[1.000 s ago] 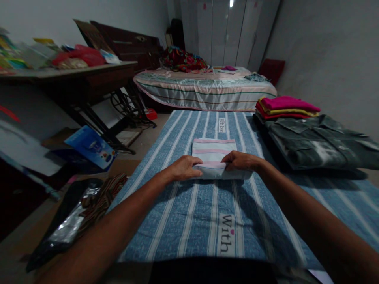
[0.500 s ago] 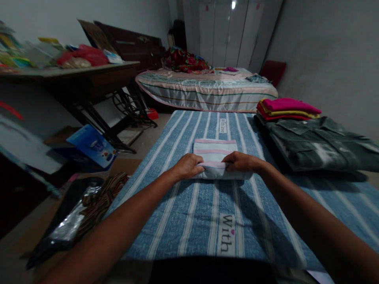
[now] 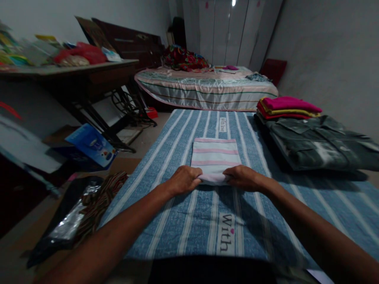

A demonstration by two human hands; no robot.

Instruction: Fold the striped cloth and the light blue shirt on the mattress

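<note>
A folded white cloth with pink stripes (image 3: 215, 157) lies on the blue striped bedspread (image 3: 204, 221) in front of me. My left hand (image 3: 186, 179) pinches the near left corner of the cloth between thumb and fingers. At the near right corner, my right hand (image 3: 243, 177) grips the cloth in the same way. The near edge is slightly raised and curled between both hands; the far part rests flat. My fingertips are partly hidden by the fabric and knuckles.
Folded dark green garments (image 3: 322, 142) lie on the right, with pink, yellow and red folded cloths (image 3: 291, 106) behind them. A sewing table (image 3: 97, 71) and blue box (image 3: 91, 146) stand on the left. Another bed (image 3: 207, 94) is at the back.
Both hands have drawn the near edge of the cloth toward me. More of its striped top now lies flat, and the fold over the near part is smoothed out.
</note>
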